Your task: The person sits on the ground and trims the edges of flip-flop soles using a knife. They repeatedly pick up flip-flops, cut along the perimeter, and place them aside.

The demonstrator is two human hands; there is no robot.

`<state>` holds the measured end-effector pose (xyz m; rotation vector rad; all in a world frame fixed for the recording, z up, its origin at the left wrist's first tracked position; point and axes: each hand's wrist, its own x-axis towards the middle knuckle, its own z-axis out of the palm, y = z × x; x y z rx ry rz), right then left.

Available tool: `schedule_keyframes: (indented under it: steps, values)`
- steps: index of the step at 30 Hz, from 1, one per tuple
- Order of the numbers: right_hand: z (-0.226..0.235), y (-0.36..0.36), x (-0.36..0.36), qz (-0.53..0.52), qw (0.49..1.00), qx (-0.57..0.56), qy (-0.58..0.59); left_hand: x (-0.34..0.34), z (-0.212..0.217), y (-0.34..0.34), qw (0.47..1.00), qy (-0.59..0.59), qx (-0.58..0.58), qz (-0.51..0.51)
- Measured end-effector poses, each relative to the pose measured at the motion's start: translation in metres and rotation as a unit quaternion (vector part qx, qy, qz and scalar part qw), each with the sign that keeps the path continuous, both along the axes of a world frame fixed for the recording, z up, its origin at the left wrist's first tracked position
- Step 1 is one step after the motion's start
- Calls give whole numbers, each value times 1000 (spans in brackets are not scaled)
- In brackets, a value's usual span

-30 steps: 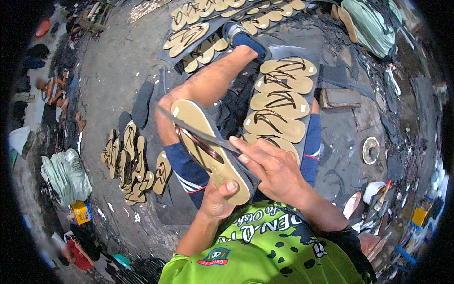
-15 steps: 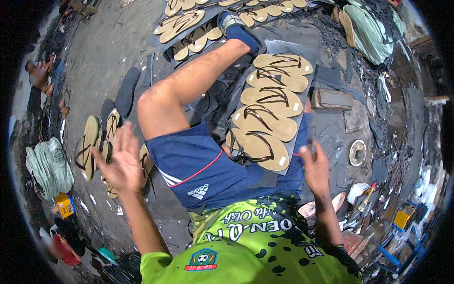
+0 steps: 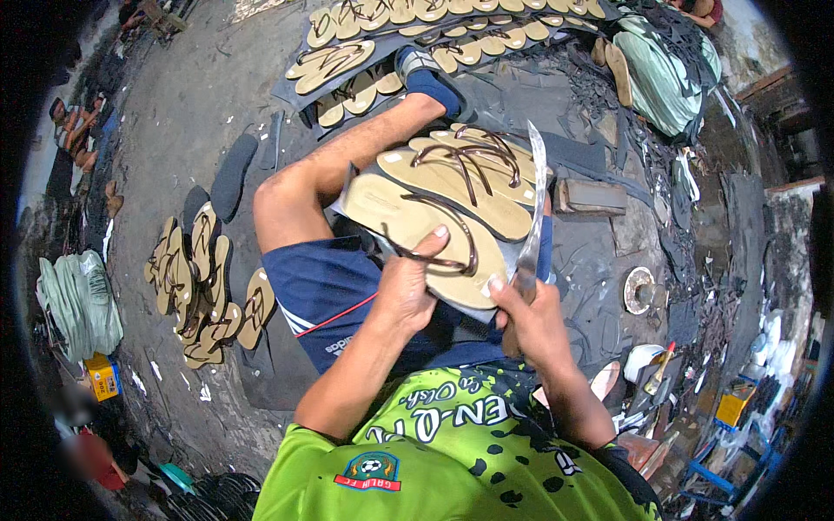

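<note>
Now | left hand (image 3: 404,291): one sandal (image 3: 417,230) | right hand (image 3: 530,317): one knife (image 3: 532,213)

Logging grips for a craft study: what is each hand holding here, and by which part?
The left hand grips the near tan flip-flop at its sole edge by the strap. The right hand holds a long knife by its handle.

The left hand (image 3: 404,291) grips a tan sandal (image 3: 417,239) by its brown strap (thumb pressed on the sole), while the right hand (image 3: 530,321) holds a long knife (image 3: 532,217) upright beside it. More sandals (image 3: 204,278) lie piled on the floor (image 3: 174,130).
</note>
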<state>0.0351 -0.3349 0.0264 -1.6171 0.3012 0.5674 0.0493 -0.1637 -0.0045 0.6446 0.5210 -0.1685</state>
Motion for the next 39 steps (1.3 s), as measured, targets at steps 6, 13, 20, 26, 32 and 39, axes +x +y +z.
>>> schedule_keyframes:
  steps: [6, 13, 20, 26, 32, 39]
  values:
    - [22, -21, -48, 127, 989, 63, -45, -54, 51, 47, 999, 19, 47, 13]
    - [13, -36, -93, 302, 930, -65, -199, -107, 51, 61, 997, 33, -48, 53]
    - [4, -8, -74, 264, 910, -111, -299, -104, 50, 56, 993, -1, -113, 46]
    - [3, 21, -40, 276, 919, -145, -240, -104, 44, 52, 999, 23, -12, 22]
    - [-13, 21, -16, 424, 857, -95, -277, -109, 43, 58, 997, 59, 4, 40]
    - [-4, 37, 9, 520, 815, -71, -245, -109, 57, 65, 997, 78, 0, 30]
